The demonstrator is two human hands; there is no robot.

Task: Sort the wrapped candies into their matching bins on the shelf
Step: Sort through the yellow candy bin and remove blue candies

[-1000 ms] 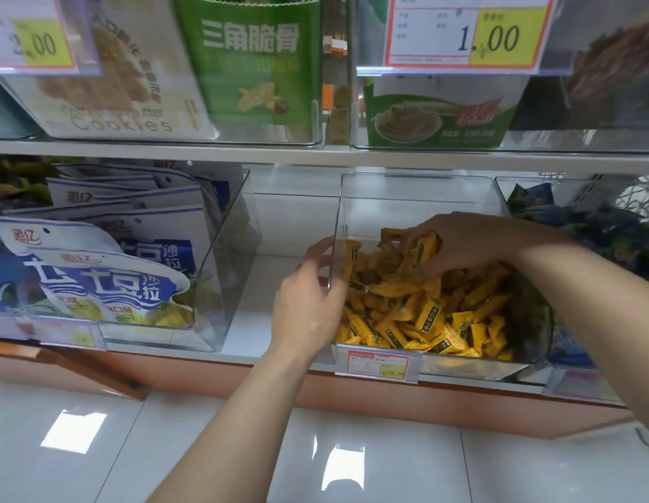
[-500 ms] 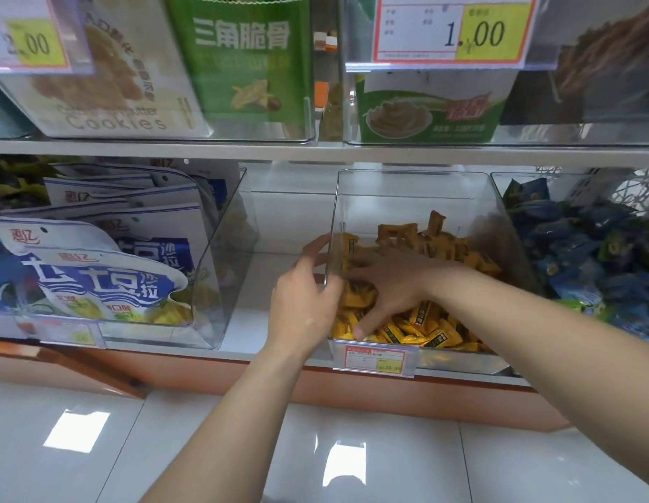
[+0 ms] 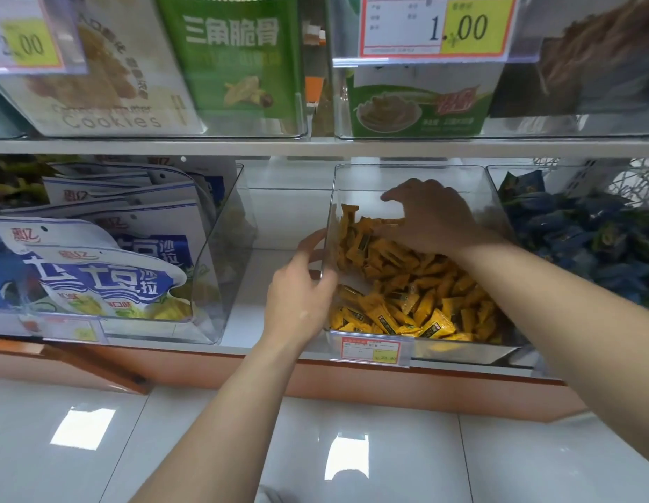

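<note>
A clear plastic bin [image 3: 406,176] on the lower shelf holds a heap of yellow wrapped candies [image 3: 417,299]. My left hand [image 3: 301,292] grips the bin's left wall near its front corner. My right hand [image 3: 431,216] is inside the bin toward the back, palm down on the heap with fingers spread and pushing candies against the back left. I cannot tell whether it holds any candy. To the right, another clear bin holds blue wrapped candies [image 3: 584,234].
A clear bin with white and blue snack bags [image 3: 97,255] stands at the left. The upper shelf [image 3: 315,147] carries cookie and green snack boxes with price tags. A price label [image 3: 370,350] clips to the candy bin's front. Glossy floor tiles lie below.
My right hand swept from the right side of the heap to the front left, then moved up to the back left. The left hand stayed on the bin wall.
</note>
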